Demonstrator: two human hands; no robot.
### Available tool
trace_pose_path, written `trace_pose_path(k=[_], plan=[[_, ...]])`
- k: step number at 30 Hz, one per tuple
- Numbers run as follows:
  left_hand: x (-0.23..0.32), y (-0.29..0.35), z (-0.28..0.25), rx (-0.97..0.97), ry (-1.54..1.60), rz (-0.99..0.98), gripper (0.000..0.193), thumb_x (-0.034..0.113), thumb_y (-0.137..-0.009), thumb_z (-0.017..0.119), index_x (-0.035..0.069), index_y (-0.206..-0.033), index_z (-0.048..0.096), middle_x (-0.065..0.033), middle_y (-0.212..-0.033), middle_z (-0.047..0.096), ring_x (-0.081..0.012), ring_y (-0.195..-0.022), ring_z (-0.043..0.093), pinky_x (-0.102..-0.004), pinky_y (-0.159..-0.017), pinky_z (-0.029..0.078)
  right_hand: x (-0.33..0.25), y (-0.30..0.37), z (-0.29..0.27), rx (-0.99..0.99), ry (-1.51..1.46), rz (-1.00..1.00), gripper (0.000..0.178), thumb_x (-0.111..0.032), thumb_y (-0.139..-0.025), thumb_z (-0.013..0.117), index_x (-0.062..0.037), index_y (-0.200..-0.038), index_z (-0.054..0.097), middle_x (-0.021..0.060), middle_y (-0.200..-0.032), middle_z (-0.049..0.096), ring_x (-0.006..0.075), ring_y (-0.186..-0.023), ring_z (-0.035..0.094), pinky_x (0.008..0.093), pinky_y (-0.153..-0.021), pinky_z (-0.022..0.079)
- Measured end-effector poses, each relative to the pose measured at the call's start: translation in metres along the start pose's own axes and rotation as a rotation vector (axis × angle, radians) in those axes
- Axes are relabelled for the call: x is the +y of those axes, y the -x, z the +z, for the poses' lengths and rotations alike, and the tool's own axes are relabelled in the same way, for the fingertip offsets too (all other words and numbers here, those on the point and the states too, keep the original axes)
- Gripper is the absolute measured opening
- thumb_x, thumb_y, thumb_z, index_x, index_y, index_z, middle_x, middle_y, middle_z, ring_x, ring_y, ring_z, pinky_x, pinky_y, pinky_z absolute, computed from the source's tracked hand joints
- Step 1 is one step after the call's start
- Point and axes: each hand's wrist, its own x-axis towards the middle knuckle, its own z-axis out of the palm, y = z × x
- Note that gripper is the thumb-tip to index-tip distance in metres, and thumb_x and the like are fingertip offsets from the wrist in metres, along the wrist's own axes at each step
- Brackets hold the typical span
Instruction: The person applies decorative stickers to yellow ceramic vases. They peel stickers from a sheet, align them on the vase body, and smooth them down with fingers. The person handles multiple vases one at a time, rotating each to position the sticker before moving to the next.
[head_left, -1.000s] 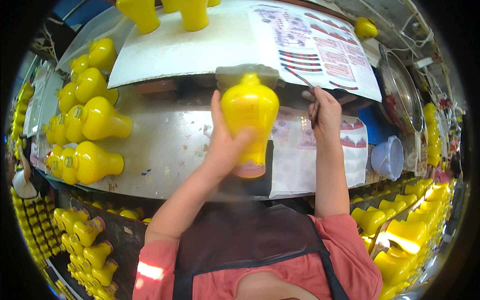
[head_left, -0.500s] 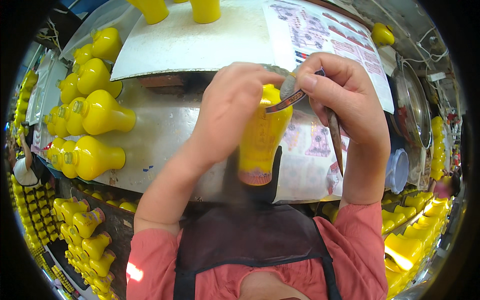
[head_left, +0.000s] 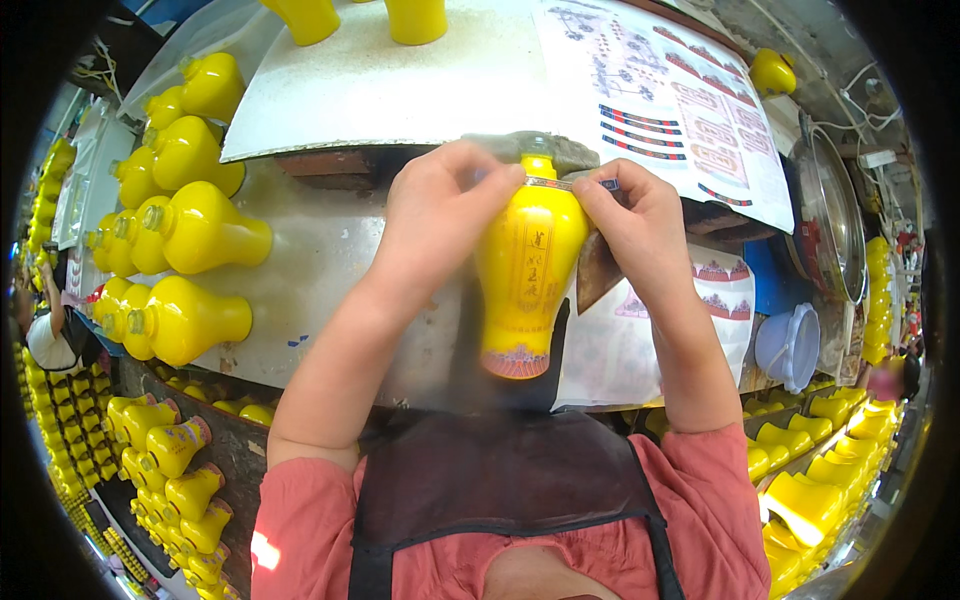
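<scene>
A yellow glazed bottle [head_left: 530, 265] lies in front of me, its neck pointing away. Dark lettering runs down its body, and a patterned band rings its base. Across its shoulder, just below the neck, a narrow dark patterned decal strip [head_left: 550, 184] is stretched level. My left hand [head_left: 435, 200] is closed, pinching the strip's left end between thumb and finger. At the other end, my right hand [head_left: 630, 215] pinches the strip the same way. A flat brown tool [head_left: 598, 272] sticks out below my right palm; its upper part is hidden by the hand.
Several plain yellow bottles [head_left: 205, 228] lie along the left of the metal table [head_left: 310, 215]. A raised white board [head_left: 440, 95] carries printed decal sheets [head_left: 690, 110]. Another sheet [head_left: 650, 340] lies right of the bottle, near a pale blue bucket [head_left: 790, 345]. Racks of bottles flank me.
The strip hung tilted from my right hand; now it is level across the bottle's shoulder. My right hand moved left and lower. My left hand uncovered the neck and took the strip's other end.
</scene>
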Motion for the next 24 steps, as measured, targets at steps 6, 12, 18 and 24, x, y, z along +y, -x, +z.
trace_pose_path(k=[6, 12, 18, 24], plan=[[0.008, 0.008, -0.002, -0.070, 0.143, -0.017, 0.020, 0.019, -0.091, 0.076, -0.001, -0.090, 0.073, -0.0040, -0.090, 0.073, -0.0083, -0.085, 0.063, -0.0258, -0.079, 0.051, -0.015, 0.015, -0.004, -0.019, -0.097, 0.069, 0.016, -0.017, -0.092, 0.073, -0.0024, -0.090, 0.068, 0.0005, -0.078, 0.067, 0.0028, -0.067, 0.057, 0.0182, -0.060, 0.043], [0.028, 0.036, -0.011, -0.158, 0.224, 0.086, 0.012, 0.010, -0.088, 0.078, -0.001, -0.089, 0.074, -0.0082, -0.100, 0.077, -0.0106, -0.091, 0.066, -0.0280, -0.086, 0.053, -0.024, 0.053, -0.011, -0.010, -0.195, -0.079, 0.011, -0.011, -0.091, 0.075, -0.0026, -0.090, 0.068, -0.0032, -0.078, 0.065, 0.0008, -0.066, 0.056, 0.0166, -0.059, 0.040], [0.035, 0.050, -0.012, -0.202, 0.215, 0.116, 0.009, 0.003, -0.088, 0.076, 0.003, -0.085, 0.067, -0.0121, -0.108, 0.074, -0.0134, -0.094, 0.066, -0.0296, -0.090, 0.052, -0.030, 0.076, -0.014, -0.035, -0.191, -0.093, 0.010, -0.011, -0.093, 0.075, -0.0024, -0.091, 0.069, -0.0037, -0.080, 0.064, 0.0005, -0.068, 0.054, 0.0167, -0.060, 0.040], [0.035, 0.059, -0.008, -0.218, 0.230, 0.175, 0.009, 0.006, -0.087, 0.074, -0.001, -0.084, 0.068, -0.0105, -0.109, 0.076, -0.0119, -0.096, 0.066, -0.0303, -0.091, 0.053, -0.028, 0.091, -0.010, 0.049, -0.136, -0.189, 0.008, -0.006, -0.092, 0.074, -0.0001, -0.092, 0.069, -0.0039, -0.082, 0.064, 0.0000, -0.070, 0.056, 0.0164, -0.062, 0.042]])
